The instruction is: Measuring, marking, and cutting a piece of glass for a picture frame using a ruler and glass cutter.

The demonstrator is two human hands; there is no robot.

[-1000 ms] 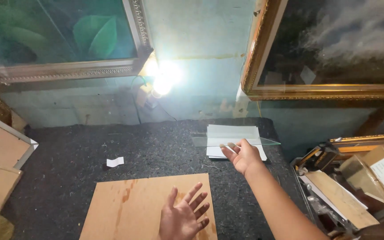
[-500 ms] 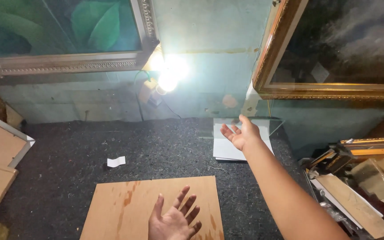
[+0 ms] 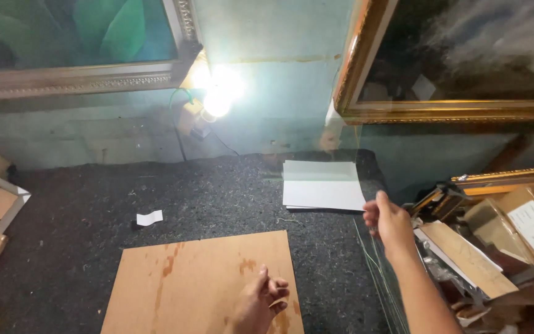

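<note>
Over dark felt bench (image 3: 81, 260), right hand (image 3: 387, 222) pinches glass pane (image 3: 341, 185) upright, left hand (image 3: 261, 303) half-curled above brown board (image 3: 199, 278); pane not yet laid down.

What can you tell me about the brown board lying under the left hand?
The brown board is a thin, flat, roughly square sheet, seemingly hardboard or plywood, tan with darker reddish stains. It lies flat on the dark felt-like tabletop, its near edge cut off by the frame. The left hand hovers over or rests on its near right part; contact is unclear.

A clear glass pane (image 3: 366, 204), tilted nearly upright, stands above the brown board (image 3: 205, 278).
</note>
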